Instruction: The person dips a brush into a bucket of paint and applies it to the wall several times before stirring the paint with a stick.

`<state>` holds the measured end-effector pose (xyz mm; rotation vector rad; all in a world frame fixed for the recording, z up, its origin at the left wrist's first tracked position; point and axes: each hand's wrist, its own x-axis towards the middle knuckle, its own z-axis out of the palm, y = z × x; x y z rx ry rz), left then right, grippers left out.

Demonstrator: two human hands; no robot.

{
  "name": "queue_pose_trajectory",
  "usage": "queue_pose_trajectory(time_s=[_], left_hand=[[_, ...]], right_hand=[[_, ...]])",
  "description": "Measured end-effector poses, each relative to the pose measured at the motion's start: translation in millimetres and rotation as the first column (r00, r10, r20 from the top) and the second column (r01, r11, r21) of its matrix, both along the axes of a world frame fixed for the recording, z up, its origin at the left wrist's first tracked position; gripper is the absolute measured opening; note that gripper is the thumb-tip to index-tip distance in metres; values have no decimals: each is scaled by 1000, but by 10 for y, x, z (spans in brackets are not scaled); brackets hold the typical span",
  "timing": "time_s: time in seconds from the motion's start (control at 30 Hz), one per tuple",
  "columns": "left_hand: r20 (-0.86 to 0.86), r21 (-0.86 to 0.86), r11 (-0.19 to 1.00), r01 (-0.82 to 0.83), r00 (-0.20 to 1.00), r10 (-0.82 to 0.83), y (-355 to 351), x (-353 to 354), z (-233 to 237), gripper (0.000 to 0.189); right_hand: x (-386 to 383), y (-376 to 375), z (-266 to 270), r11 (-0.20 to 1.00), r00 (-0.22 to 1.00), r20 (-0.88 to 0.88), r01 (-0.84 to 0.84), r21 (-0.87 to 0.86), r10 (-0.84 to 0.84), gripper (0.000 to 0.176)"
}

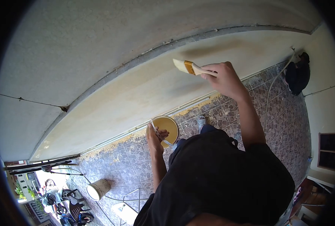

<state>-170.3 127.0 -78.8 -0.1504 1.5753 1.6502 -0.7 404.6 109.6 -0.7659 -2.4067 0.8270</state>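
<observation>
My right hand (pixel 226 79) is raised in front of the wall and closed around the handle of a flat paintbrush (pixel 189 67). The brush has pale bristles and a gold-brown ferrule, and its bristles point left. Lower down, my left hand (pixel 156 136) grips the pale bail handle of a round bucket (pixel 178 130), palm up with the fingers curled. Yellowish-brown liquid shows inside the bucket. The low cream wall (pixel 137 96) beside me has damp-looking darker patches and a grey ledge above.
Patterned stone tiles (pixel 276 113) cover the floor, with yellowish grit along the wall base. A white bucket (pixel 98 189) lies tilted near a chair (pixel 126 211). Another person (pixel 298 74) crouches by the far corner beside a hose (pixel 271 88). Motorcycles (pixel 67 205) stand at lower left.
</observation>
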Motion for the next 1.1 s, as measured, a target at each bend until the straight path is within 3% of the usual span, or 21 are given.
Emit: queue_pose_trajectory(time_s=[0.13,0.2,0.27,0.4,0.47,0.53,0.7,0.77,0.9,1.0,1.03,1.1], left_hand=[[-18,7,999,31,999,-31,75,-16,-2,68],[-16,15,999,29,999,-29,63,-41,-12,68],[-8,19,1000,14,1000,-14,28,-54,-6,67],[-19,-7,1000,-8,1000,8,-7,-34,0,66],[-16,-24,1000,4,1000,-4,-2,-25,-3,66],[-24,-41,999,29,999,-30,50,-14,8,60],[-20,-11,999,47,999,-48,60,-26,48,60],[-10,-18,999,30,999,-30,52,-6,43,60],[-18,-24,998,50,999,-51,89,25,29,60],[-16,-10,997,79,997,-79,119,8,28,60],[-14,0,996,84,996,-84,115,2,24,60],[-24,14,998,66,998,-66,95,-12,4,63]], right_hand=[[-320,128,-112,1000,998,67,11,28,-13,21],[-187,321,-115,996,1000,5,12,88,-12,22],[16,353,68,980,977,-88,198,35,-194,19],[210,262,147,980,979,-47,196,-48,-198,19],[50,127,120,998,991,137,21,-58,-13,25],[-42,211,44,1000,992,126,21,1,-21,25],[278,528,178,977,979,17,202,70,-204,22],[423,480,214,961,961,-25,275,-4,-275,20],[178,331,66,994,984,142,99,48,-105,21],[185,611,7,981,978,104,173,90,-182,27],[293,667,27,966,977,20,208,155,-213,27],[506,656,156,950,955,20,291,112,-295,23]])
